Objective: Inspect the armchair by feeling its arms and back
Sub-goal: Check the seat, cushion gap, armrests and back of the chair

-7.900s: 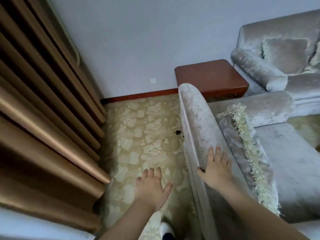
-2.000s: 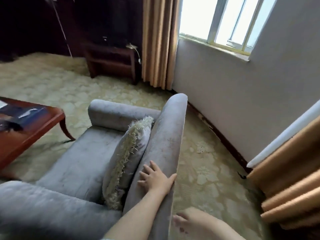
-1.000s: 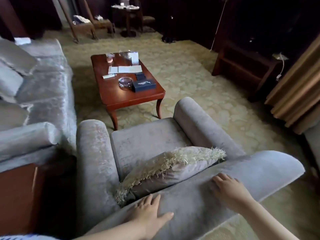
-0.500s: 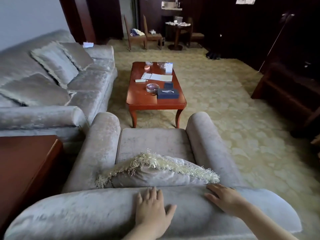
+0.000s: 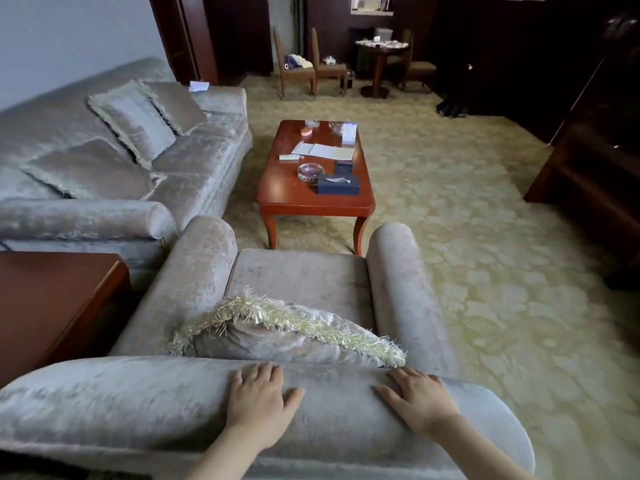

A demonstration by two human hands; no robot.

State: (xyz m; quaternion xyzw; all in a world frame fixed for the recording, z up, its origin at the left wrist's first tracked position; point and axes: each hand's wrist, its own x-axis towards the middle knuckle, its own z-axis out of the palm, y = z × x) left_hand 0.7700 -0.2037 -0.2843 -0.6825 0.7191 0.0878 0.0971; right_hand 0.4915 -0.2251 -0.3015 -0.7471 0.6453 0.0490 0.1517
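Feeling along the top roll of the armchair (image 5: 301, 282) from behind it; both palms laid flat on the velvet of the backrest (image 5: 138, 410), fingers straight and lightly spread, nothing pinched or clasped. Left grip (image 5: 258, 407) near the middle of the roll, right grip (image 5: 420, 400) further toward the right end, thumbs turned inward toward each other; flat contact probably chosen to read padding and nap over a broad patch, not to hold anything. Backrest directly under both grips and touching them; seat and the two rolled arms (image 5: 405, 289) ahead and lower, well apart from either grip, so judged not yet under the palms. Fringed cushion (image 5: 277, 327) leaning against the inner face of the back, just ahead of both grips; contact impossible to tell. Further out, a sofa (image 5: 194, 161) to the left; a red-brown side surface (image 5: 52, 299) beside the left arm; a coffee surface (image 5: 287, 188) beyond the seat, bearing a dark tissue box (image 5: 338, 184), papers and a glass dish; patterned carpet (image 5: 485, 271) underneath.
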